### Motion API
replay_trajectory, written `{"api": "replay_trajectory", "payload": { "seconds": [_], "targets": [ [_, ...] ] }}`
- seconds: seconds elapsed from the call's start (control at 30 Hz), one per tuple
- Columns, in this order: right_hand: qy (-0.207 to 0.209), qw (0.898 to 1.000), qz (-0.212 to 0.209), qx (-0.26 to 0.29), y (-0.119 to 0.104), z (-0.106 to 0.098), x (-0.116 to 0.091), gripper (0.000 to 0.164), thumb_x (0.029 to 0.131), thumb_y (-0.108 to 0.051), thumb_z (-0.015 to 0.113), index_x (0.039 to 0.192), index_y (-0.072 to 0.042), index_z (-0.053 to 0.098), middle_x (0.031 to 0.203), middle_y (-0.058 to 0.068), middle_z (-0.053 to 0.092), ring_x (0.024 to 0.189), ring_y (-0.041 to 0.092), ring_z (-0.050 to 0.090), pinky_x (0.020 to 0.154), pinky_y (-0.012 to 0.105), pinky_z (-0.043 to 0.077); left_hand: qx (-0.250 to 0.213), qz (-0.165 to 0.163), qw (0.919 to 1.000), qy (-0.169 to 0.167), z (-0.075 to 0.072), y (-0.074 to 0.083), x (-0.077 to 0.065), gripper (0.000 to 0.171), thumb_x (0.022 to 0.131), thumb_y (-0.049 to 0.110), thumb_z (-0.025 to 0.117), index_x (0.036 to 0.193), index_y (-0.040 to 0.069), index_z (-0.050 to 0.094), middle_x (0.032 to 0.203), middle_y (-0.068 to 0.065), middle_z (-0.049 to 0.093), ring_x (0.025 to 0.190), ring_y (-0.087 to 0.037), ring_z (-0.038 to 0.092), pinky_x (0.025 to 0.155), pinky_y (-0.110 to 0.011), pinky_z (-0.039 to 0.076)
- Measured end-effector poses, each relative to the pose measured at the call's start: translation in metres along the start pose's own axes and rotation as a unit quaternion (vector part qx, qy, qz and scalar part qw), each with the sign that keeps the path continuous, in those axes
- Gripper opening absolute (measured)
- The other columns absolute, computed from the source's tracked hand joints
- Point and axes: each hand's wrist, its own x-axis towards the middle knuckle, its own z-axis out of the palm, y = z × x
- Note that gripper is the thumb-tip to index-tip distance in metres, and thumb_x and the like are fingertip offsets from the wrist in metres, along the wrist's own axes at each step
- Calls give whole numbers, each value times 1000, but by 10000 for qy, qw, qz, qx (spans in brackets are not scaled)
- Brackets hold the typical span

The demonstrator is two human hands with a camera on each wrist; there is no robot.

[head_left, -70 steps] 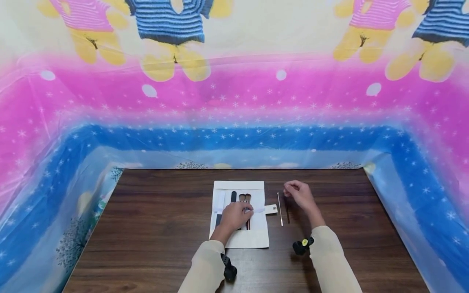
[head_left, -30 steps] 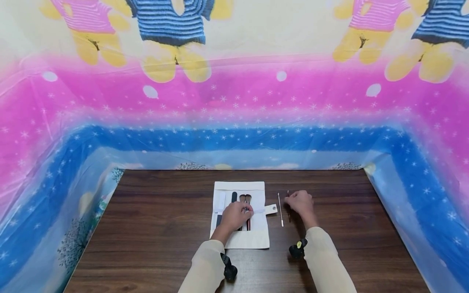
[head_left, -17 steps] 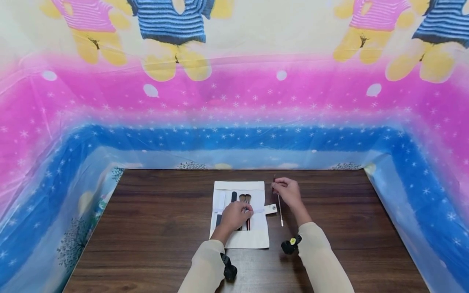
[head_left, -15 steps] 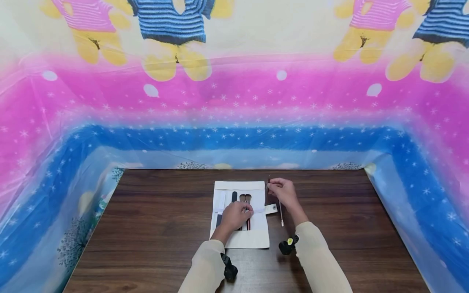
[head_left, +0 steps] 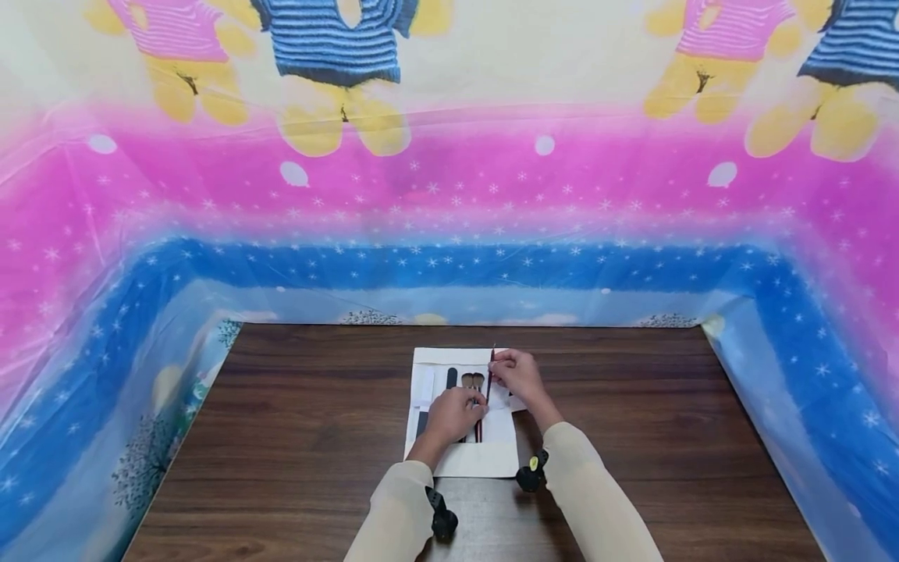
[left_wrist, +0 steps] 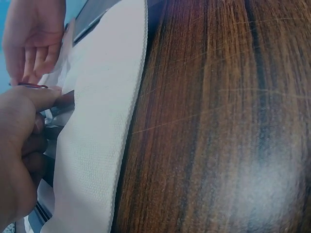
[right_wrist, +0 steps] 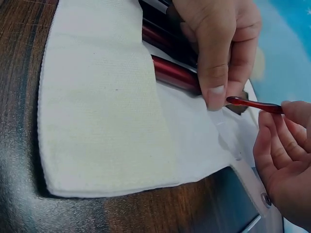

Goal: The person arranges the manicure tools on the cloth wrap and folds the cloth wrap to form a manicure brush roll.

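A white fabric brush pouch lies unfolded on the table. Over its middle, my left hand pinches a white band between thumb and forefinger; its other fingers lie over the pocketed handles. My right hand holds a thin dark-red brush with its fingertips, above the pouch's right side. In the right wrist view the handle's rounded end points at my left thumb and almost meets it. Two makeup brushes with fluffy heads and red handles sit in the pocket, partly covered by my left hand.
A black flat tool and a white piece lie in the pouch's left part. The snap strap extends from the right side. A thin pale stick lies beyond it. Patterned cloth borders the wooden table.
My right hand has picked the thin brush up from the table on the right and carried it left over the pouch. My left hand has stayed at the band.
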Motion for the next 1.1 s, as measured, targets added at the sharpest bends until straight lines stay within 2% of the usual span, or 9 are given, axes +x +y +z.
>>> {"api": "replay_trajectory", "payload": {
  "seconds": [0.27, 0.63, 0.93, 1.1],
  "targets": [
    [463, 9978, 137, 447, 6, 1, 3, 17, 94, -2, 65, 108, 7, 64, 85, 10, 73, 65, 7, 63, 63, 20, 53, 10, -4, 10000, 17, 3, -3, 1, 10, 94, 25, 71, 92, 20, 79, 56, 10, 47, 53, -8, 43, 55, -25, 35],
    [18, 9997, 235, -102, 11, -4, 7, 18, 94, -4, 66, 108, 8, 66, 96, 21, 76, 67, 6, 65, 65, 22, 54, 64, 4, 10000, -8, 2, -2, 2, 10, 94, 25, 71, 94, 19, 79, 59, 9, 52, 56, -7, 46, 57, -25, 37],
    [-70, 9989, 428, -196, 11, -4, 11, 20, 95, -2, 64, 109, 11, 64, 92, 22, 75, 62, 5, 63, 61, 20, 51, -66, 11, 10000, -51, 1, -3, 2, 10, 94, 23, 70, 93, 18, 79, 57, 10, 48, 54, -7, 44, 57, -25, 36],
    [-83, 9984, 458, -315, 11, -4, 12, 20, 95, -3, 64, 109, 11, 65, 86, 17, 75, 59, 4, 62, 58, 19, 49, -82, 8, 9999, -77, 0, -3, 4, 10, 95, 22, 70, 92, 18, 78, 55, 11, 46, 53, -7, 42, 57, -25, 35]
  ]
}}
